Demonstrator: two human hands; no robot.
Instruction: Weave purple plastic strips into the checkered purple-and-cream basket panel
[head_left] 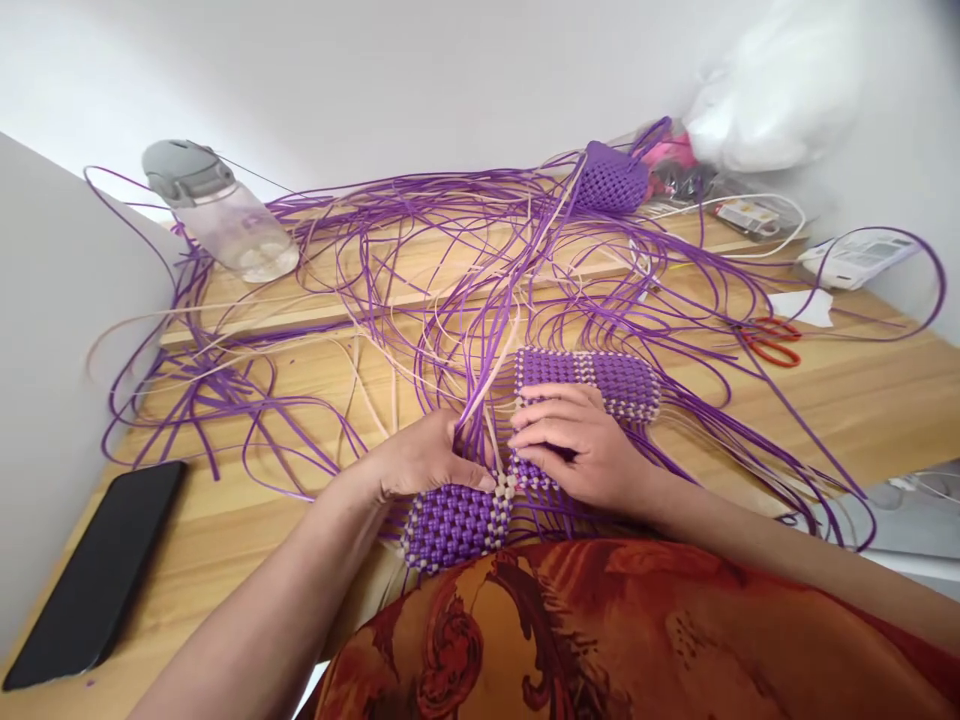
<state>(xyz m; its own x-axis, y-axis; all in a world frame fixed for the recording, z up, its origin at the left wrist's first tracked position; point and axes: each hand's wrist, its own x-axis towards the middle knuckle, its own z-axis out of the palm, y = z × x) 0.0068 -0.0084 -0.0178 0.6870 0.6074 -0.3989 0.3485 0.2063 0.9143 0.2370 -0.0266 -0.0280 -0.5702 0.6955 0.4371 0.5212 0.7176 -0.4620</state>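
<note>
A purple and cream woven piece (585, 380) lies on the wooden table (225, 540) near its front edge, with long purple strands (420, 260) fanning out behind it. My left hand (424, 460) pinches strands at the middle of the weave, fingers closed. The fingers of my right hand (577, 445) press together on the weave right beside the left hand. A lower woven panel (454, 522) hangs toward my lap.
A black phone (101, 565) lies at the front left. At the back left, a clear water bottle (221, 215) rests on its side. Orange-handled scissors (772, 340) sit at the right. A second woven purple piece (611, 180), white bags and cables are at the back right.
</note>
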